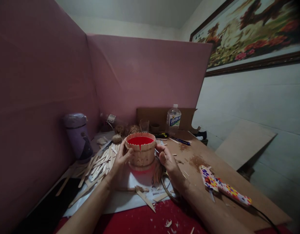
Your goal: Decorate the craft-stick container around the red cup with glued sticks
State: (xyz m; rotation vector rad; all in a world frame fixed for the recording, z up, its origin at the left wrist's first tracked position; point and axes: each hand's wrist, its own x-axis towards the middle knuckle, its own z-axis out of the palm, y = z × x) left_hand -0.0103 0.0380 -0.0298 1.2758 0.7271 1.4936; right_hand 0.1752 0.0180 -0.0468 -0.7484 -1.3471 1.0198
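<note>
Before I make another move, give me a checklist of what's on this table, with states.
1. Tub upright: ok, open side up.
2. Left hand on tub: ok, gripping its left side.
3. Right hand on tub: ok, placed at its right side.
4. Glue gun clear of tub: ok, lying on brown board.
5. Glue gun temperature: cannot tell.
6. White sheet tidy: not ok, loose wooden sticks on it.

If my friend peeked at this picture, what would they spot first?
Probably the wooden tub in the middle, with bright red showing inside, between the left hand and right hand. Next might be the flower-patterned glue gun lying on the right, then the big framed picture at the upper right or the messy heap of flat wooden sticks left of the tub.
</note>
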